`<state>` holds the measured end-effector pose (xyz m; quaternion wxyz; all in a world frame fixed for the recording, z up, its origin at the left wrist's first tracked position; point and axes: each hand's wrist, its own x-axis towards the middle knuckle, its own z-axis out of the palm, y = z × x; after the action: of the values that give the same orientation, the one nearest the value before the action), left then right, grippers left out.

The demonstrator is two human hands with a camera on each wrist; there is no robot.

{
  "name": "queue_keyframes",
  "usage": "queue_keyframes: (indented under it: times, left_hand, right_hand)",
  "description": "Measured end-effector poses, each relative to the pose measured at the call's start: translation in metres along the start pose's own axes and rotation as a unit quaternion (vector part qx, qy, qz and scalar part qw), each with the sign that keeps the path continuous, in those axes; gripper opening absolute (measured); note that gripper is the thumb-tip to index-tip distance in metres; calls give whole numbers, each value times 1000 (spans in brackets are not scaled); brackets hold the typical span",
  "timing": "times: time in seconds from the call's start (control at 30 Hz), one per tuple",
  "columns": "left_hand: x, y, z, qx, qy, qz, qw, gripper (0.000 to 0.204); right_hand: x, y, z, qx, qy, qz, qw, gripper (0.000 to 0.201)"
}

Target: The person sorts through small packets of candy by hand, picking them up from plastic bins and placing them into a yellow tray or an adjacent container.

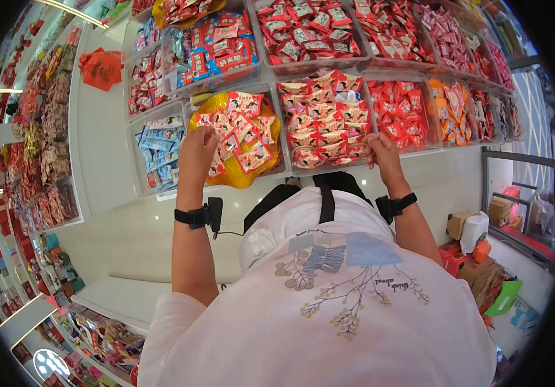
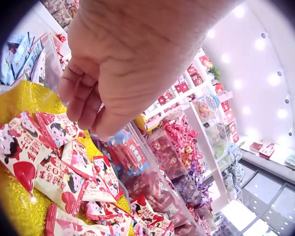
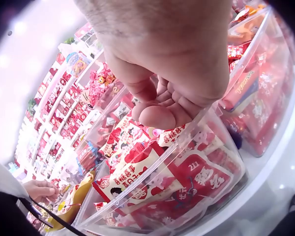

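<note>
My left hand (image 1: 198,155) hovers at the left edge of a shiny gold wrapper (image 1: 242,176), its fingers loosely curled around nothing. Several cream-and-red snack packets (image 1: 255,157) lie scattered on the gold; the left wrist view shows printed cartoon faces and red hearts on similar packets (image 2: 61,184). At the front right corner of a clear plastic bin (image 3: 169,162) is my right hand (image 1: 384,157). Its fingers (image 3: 160,118) bend loosely over the rim, close above the packets, with nothing visible in their grip. Cream-and-red packets (image 1: 326,126) fill that bin in rows.
Blue packets (image 1: 160,151) fill a bin on the left, red packets (image 1: 400,113) and orange packets (image 1: 451,113) bins on the right. More candy bins stand behind. A red bag (image 1: 101,69) lies on the white counter (image 1: 103,129). Boxes (image 1: 461,226) sit on the floor at right.
</note>
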<state>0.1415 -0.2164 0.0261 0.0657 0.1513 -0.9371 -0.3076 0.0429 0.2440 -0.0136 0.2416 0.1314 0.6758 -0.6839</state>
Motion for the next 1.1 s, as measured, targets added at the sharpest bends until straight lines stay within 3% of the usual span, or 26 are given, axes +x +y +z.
queue_keyframes:
  times: [0.13, 0.23, 0.33, 0.53, 0.73, 0.83, 1.1]
  left_hand:
    - [-7, -17, 1, 53, 31, -10, 998, 28]
    - [-14, -23, -11, 64, -16, -81, 995, 39]
    - [-23, -11, -20, 92, -40, -102, 990, 54]
    - [-36, 12, -5, 217, -54, -61, 973, 79]
    - [-45, 11, 15, 268, -57, -45, 961, 69]
    - [-44, 11, 16, 255, -54, -43, 964, 49]
    - [-42, -2, 4, 218, -16, -73, 973, 31]
  right_hand:
    - [0, 0, 0, 0, -3, -5, 1000, 16]
    - [-3, -2, 0, -7, -2, -7, 1000, 16]
    - [-3, -3, 1, -9, -6, -7, 1000, 16]
    - [-5, -14, 8, -18, -6, 13, 1000, 17]
    - [-5, -43, 31, -59, -65, -5, 996, 21]
    - [-5, -63, 56, -78, -103, 19, 991, 21]
    - [1, -83, 125, -148, -273, -3, 951, 21]
